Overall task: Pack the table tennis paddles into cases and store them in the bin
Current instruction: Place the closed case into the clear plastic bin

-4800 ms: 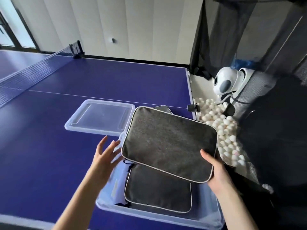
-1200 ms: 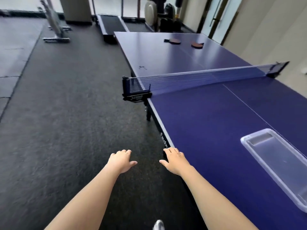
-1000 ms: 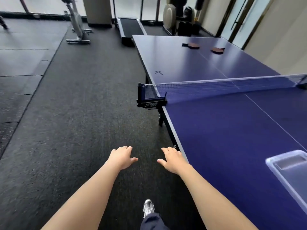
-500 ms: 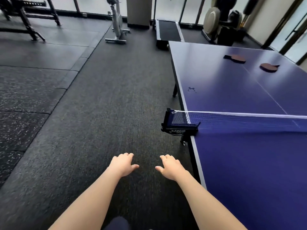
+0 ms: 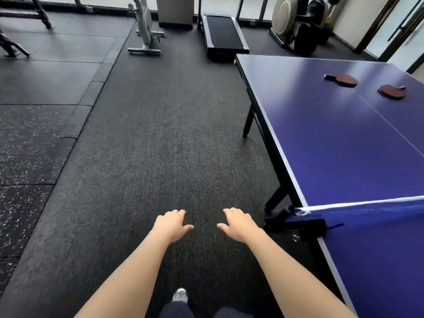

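Dark gym flooring point(image 5: 142, 157) fills the view; blue counter point(image 5: 344, 145) at 3 o'clock, net point(image 5: 367, 208) across it. Two red paddles point(image 5: 344, 79) point(image 5: 392, 91) lie near its far end, at 2 o'clock. Left hand point(image 5: 171, 224) and right hand point(image 5: 239, 223) hang loosely curled, holding nothing, over the floor.

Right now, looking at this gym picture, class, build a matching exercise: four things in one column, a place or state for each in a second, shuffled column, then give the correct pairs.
Things:
1. two red-faced table tennis paddles
2. white-edged table net
3. black treadmill
4. the person's left hand

Places or states:
A. on the floor beyond the table's far end
B. held over the dark floor, gripping nothing
C. lying flat on the blue table's far half
D. stretched across the blue table

Pairs: 1-C, 2-D, 3-A, 4-B
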Tool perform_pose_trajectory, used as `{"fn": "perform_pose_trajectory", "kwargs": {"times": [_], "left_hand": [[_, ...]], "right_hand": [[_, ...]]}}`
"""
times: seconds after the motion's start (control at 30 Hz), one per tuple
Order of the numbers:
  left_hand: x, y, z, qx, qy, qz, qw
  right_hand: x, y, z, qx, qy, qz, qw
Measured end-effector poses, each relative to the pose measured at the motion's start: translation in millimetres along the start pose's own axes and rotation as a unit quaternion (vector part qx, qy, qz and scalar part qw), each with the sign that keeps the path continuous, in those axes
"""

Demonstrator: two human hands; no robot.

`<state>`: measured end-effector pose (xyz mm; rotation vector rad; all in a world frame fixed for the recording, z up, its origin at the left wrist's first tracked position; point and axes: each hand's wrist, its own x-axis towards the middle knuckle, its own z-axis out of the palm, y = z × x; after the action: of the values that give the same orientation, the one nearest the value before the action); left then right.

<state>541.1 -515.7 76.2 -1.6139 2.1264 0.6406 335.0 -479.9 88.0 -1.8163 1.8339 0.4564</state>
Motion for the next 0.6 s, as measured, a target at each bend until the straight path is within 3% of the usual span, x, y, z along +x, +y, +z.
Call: {"fn": "perform_pose_trajectory", "kwargs": {"times": [0.27, 0.6], "left_hand": [[95, -44, -78, 0.016, -0.007, 0.028, 0.999], [255, -46, -181, 0.04, -0.03, 0.024, 0.998]], "right_hand": [[94, -17, -72, 0.052, 0.013, 0.034, 0.998], [246, 31, -160, 0.093, 0.007, 0.054, 0.994]]}}
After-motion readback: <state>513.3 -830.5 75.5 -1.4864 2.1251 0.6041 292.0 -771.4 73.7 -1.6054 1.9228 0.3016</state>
